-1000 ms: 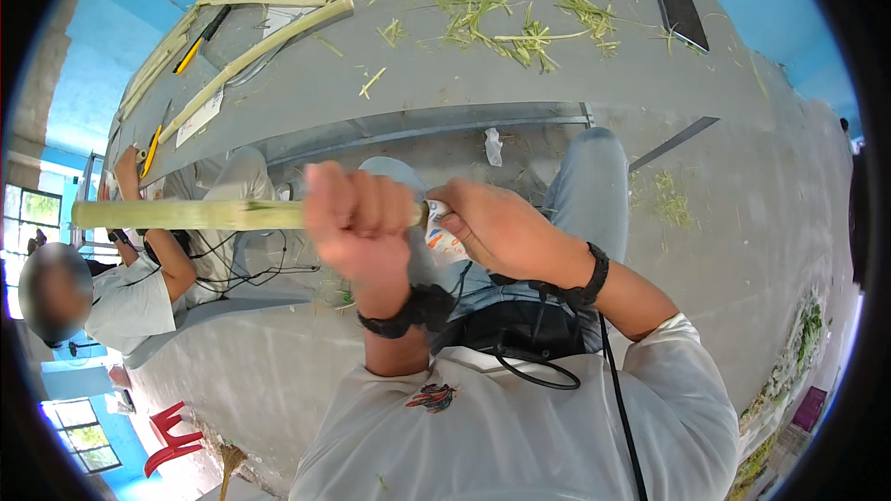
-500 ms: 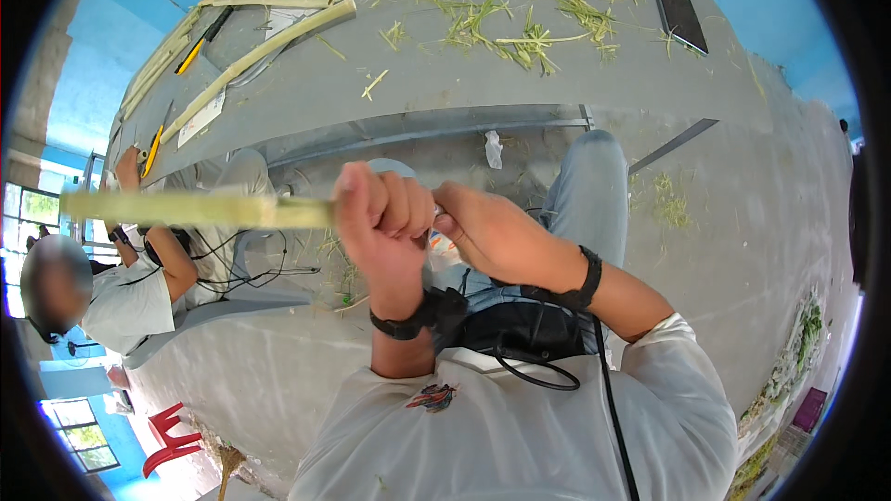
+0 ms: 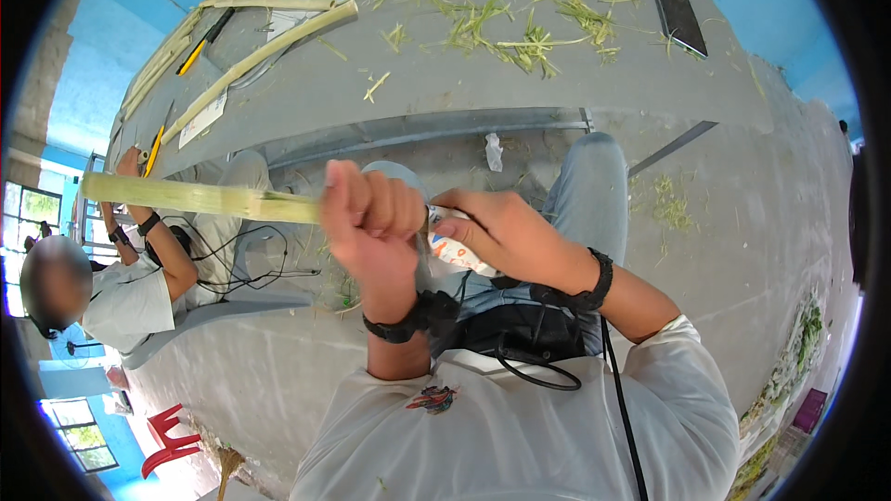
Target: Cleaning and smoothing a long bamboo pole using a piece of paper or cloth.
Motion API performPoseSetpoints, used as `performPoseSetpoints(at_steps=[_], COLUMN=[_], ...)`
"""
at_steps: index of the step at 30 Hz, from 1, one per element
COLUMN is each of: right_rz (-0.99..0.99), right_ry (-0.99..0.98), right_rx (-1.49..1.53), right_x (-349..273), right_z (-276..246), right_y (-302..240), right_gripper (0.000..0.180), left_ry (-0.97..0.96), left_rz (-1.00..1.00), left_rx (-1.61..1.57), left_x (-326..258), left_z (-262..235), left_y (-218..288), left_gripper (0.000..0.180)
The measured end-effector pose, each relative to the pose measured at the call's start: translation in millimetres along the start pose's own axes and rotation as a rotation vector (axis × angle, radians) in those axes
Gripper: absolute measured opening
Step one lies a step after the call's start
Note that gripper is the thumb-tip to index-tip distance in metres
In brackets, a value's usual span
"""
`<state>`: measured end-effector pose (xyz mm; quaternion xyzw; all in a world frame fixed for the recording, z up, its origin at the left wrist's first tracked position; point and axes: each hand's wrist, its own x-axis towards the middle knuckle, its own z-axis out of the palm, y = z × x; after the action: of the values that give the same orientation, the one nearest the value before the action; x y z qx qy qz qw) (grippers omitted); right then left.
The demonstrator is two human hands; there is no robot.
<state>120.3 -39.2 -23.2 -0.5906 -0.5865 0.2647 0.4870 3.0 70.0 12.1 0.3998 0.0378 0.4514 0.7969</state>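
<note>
In the head view, I make out orange and blue print on a white wrap (image 3: 461,243) in my right hand (image 3: 510,234); the lettering is partly covered by the fingers. A small colored emblem (image 3: 434,397) sits on the chest of the white shirt (image 3: 520,441); I can't read anything in it.

My left hand (image 3: 369,223) is curled in a tight fist around one pale green stalk (image 3: 200,198). Most of the stalk sticks out to the left of that fist, nearly level, its far end a little higher; a dark notch shows on its upper side, toward the fist. My right hand, just beside the left, has its fingers folded around the white wrap. The gap between the hands is too small for me to tell whether stalk and wrap touch. Each wrist carries one black band.

Beyond the hands is one gray worktop (image 3: 464,79). At its left I count two yellow cutters (image 3: 192,57), one near the top and one lower by the edge, and at least three more stalks (image 3: 264,67). Green shavings (image 3: 534,37) are scattered across the middle, and one dark slab like a phone (image 3: 679,19) lies to the right. On the floor I see one crumpled clear bag (image 3: 494,152) and one red chair (image 3: 170,443). One other person (image 3: 135,301) sits at the left.
</note>
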Motion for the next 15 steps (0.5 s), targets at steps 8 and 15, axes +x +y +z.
performPoseSetpoints(at_steps=[8, 15], right_rz=[0.129, 0.235], right_ry=[-0.02, -0.094], right_rx=[0.003, 0.098], right_x=[-2.1, -0.8], right_z=[-8.0, -5.9], right_y=[6.2, 0.2], right_gripper=[0.04, 0.047], left_ry=[0.091, 0.063], left_rz=[0.048, 0.029], left_rx=[-0.013, 0.002], left_x=[5.8, 5.2], left_z=[-11.4, -14.2], left_y=[10.5, 4.2], left_gripper=[0.043, 0.041])
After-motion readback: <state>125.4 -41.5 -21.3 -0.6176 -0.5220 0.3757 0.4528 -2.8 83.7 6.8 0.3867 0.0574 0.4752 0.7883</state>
